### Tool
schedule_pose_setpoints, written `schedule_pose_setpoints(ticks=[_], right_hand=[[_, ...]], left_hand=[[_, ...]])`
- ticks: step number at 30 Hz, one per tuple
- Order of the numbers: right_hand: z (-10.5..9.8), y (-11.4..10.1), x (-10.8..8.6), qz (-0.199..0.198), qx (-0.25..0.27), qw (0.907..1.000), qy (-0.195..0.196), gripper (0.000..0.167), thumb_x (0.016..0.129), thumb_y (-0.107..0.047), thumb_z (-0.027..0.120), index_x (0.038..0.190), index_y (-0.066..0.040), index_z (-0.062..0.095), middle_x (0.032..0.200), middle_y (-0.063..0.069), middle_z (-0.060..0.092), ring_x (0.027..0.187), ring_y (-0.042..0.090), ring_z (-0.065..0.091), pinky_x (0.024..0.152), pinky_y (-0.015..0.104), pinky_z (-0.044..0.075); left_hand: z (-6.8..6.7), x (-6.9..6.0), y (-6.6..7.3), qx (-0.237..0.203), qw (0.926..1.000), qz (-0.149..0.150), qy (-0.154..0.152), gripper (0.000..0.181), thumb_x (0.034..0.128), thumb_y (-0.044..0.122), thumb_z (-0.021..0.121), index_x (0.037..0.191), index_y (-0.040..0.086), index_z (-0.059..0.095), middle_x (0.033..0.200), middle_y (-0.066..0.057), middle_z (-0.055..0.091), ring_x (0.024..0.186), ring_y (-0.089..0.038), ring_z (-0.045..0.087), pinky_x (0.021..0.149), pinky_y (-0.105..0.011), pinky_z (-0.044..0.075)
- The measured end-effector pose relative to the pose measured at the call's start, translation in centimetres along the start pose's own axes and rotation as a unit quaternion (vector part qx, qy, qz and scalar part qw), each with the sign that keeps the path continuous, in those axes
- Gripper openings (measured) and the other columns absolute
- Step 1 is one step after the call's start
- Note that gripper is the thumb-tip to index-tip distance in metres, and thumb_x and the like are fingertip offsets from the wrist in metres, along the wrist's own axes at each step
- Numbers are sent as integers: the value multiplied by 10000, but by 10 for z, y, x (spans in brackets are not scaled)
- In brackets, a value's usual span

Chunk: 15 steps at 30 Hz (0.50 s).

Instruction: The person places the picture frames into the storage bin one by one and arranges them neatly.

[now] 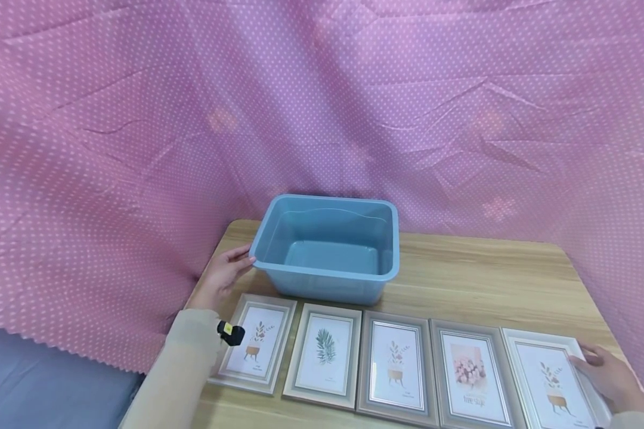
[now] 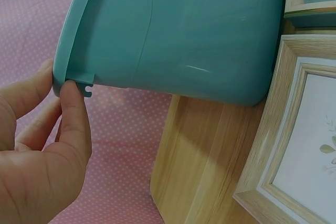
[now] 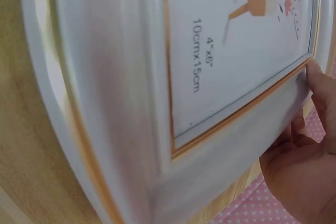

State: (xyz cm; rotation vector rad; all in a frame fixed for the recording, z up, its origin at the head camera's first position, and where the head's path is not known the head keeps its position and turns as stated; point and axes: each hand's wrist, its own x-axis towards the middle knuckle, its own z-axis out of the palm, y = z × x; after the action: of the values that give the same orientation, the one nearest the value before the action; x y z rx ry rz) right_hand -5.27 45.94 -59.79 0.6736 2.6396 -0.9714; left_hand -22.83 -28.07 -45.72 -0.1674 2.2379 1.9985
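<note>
A blue-green plastic bin point(image 1: 327, 286) stands on the table, and my left hand point(image 1: 226, 275) pinches its rim at the near left corner. In the left wrist view the thumb and fingers of that hand point(image 2: 50, 145) lie on either side of the rim of the bin point(image 2: 199, 30). Far right, my right hand point(image 1: 612, 375) holds the outer edge of a white frame point(image 1: 555, 381) with a potted-plant print. The right wrist view has the thumb of the right hand point(image 3: 302, 166) on the front of the white frame point(image 3: 210, 192), its other fingers at the edge or behind.
Four more picture frames lie in a row: a plant print point(image 1: 254, 342), a green leaf point(image 1: 324, 351), another plant print point(image 1: 396, 366) and pink flowers point(image 1: 471, 375). The wooden table point(image 1: 477, 274) extends behind them. Pink dotted cloth point(image 1: 354, 107) hangs around its back and sides.
</note>
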Motion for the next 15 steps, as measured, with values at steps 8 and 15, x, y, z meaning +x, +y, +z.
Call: schedule_pose_setpoints(ticks=[8,15], right_hand=[[1,-6,0,178,-56,9991,379,678,961,-394,543,1386,67,284,1210,412,438,874,454,566,595,393,524],[-5,-9,-1,105,-268,9987,431,664,966,-394,531,1347,96,293,1241,419,400,979,537,496,674,468,534]], left_hand=[[2,-1,3,-3,10000,-66,60,496,957,28,555,1418,-34,385,1396,-226,438,1247,-298,457,1009,-306,439],[3,0,5,-23,9999,-80,120,494,952,35,566,1413,-26,400,1388,-224,449,1229,-284,476,1008,-315,441]])
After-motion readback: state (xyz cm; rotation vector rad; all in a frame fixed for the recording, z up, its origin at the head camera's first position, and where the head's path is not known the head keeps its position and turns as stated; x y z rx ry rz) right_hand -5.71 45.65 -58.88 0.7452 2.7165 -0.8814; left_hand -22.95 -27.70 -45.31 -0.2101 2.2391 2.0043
